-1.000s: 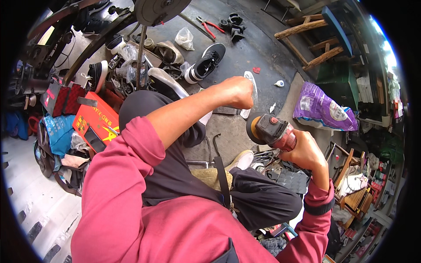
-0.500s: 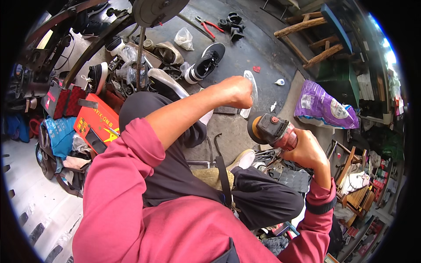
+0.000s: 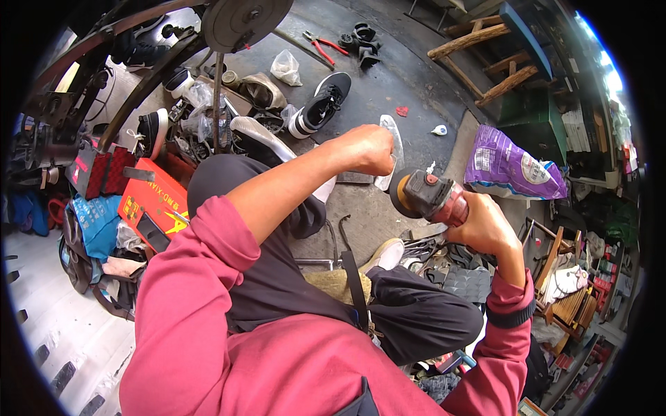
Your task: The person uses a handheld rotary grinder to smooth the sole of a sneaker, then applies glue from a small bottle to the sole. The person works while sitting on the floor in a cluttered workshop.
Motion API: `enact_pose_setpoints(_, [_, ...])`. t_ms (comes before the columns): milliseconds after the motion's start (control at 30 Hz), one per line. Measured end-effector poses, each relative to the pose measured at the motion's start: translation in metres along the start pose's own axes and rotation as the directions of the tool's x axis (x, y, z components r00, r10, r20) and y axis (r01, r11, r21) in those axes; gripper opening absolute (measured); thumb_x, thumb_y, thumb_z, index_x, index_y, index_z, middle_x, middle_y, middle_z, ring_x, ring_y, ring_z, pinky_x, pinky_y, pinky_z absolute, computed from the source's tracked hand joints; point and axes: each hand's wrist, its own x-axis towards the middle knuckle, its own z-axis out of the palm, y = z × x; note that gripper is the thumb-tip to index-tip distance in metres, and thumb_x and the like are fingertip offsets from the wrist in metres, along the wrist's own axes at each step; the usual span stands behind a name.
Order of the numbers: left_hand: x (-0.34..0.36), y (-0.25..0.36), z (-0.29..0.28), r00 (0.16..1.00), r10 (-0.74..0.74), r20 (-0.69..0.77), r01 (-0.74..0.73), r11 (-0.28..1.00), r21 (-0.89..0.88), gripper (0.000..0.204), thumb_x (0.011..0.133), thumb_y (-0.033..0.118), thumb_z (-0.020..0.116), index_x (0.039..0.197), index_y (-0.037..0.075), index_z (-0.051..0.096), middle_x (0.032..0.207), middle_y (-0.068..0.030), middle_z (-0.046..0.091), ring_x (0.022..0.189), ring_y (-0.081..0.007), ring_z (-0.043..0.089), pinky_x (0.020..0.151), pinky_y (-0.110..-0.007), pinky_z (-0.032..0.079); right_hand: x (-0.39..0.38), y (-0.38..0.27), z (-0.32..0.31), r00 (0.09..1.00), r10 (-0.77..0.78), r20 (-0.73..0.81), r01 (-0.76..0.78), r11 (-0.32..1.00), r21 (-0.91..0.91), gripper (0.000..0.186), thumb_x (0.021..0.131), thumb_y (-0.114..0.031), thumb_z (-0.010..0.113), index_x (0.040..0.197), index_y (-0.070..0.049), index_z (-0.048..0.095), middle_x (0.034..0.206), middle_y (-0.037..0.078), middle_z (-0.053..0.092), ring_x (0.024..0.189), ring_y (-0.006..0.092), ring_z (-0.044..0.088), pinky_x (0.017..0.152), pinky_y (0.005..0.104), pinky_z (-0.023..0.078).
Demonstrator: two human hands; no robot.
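Observation:
My left hand (image 3: pixel 373 148) is closed in a fist around a flat, whitish shoe sole (image 3: pixel 396 142), whose ends show beyond the fingers. A dark angle grinder (image 3: pixel 431 193) with a reddish body sits in my right hand (image 3: pixel 488 223), fingers wrapped round it. Its round disc (image 3: pixel 400 194), yellowish brown, faces the sole's lower end; a small gap seems to lie between them. Beyond my left hand a black sneaker (image 3: pixel 321 104) with a white sole lies on its side on the floor.
Red-handled pliers (image 3: pixel 323 50) and a crumpled plastic bag (image 3: pixel 286 68) lie farther off. A purple sack (image 3: pixel 512 164) and a wooden stool (image 3: pixel 485 59) stand at right. Left are an orange box (image 3: pixel 154 199), a pile of shoes and a machine's metal wheel (image 3: pixel 246 25).
The grinder in my right hand has risen a little toward the sole and my left hand. My left hand keeps its hold, and the whole view has shifted slightly.

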Motion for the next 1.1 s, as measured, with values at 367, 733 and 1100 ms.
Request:
enact_pose_setpoints(367, [-0.005, 0.003, -0.001, 1.000, 0.013, 0.005, -0.013, 1.000, -0.001, 0.032, 0.082, 0.016, 0.054, 0.094, -0.005, 0.075, 0.098, -0.0335, 0.069, 0.098, -0.0515, 0.067, 0.090, -0.055, 0.054, 0.001, 0.000, -0.003, 0.997, 0.013, -0.071, -0.008, 0.997, 0.074, 0.044, 0.063, -0.019, 0.083, 0.099, 0.003, 0.074, 0.087, 0.026, 0.074, 0.087, 0.0432, 0.074, 0.083, 0.0457, 0.057])
enact_pose_setpoints(733, [-0.005, 0.005, -0.003, 0.999, -0.022, 0.027, 0.021, 1.000, 0.015, 0.032, 0.080, 0.018, 0.059, 0.098, -0.001, 0.079, 0.102, -0.0319, 0.072, 0.102, -0.0486, 0.070, 0.091, -0.051, 0.057, -0.005, -0.003, 0.002, 1.000, -0.013, -0.001, 0.013, 0.997, 0.072, 0.045, 0.062, -0.017, 0.082, 0.103, 0.000, 0.075, 0.092, 0.026, 0.075, 0.093, 0.0446, 0.073, 0.086, 0.0452, 0.058])
enact_pose_setpoints(1100, [-0.012, 0.009, -0.003, 1.000, 0.007, 0.018, -0.007, 0.999, 0.031, 0.036, 0.086, 0.020, 0.054, 0.101, -0.004, 0.075, 0.103, -0.0331, 0.070, 0.103, -0.0501, 0.068, 0.094, -0.053, 0.055, -0.005, -0.008, -0.001, 0.995, -0.015, -0.102, 0.016, 1.000, 0.015, 0.045, 0.063, -0.017, 0.081, 0.104, 0.002, 0.074, 0.090, 0.027, 0.074, 0.091, 0.0458, 0.073, 0.086, 0.0466, 0.058])
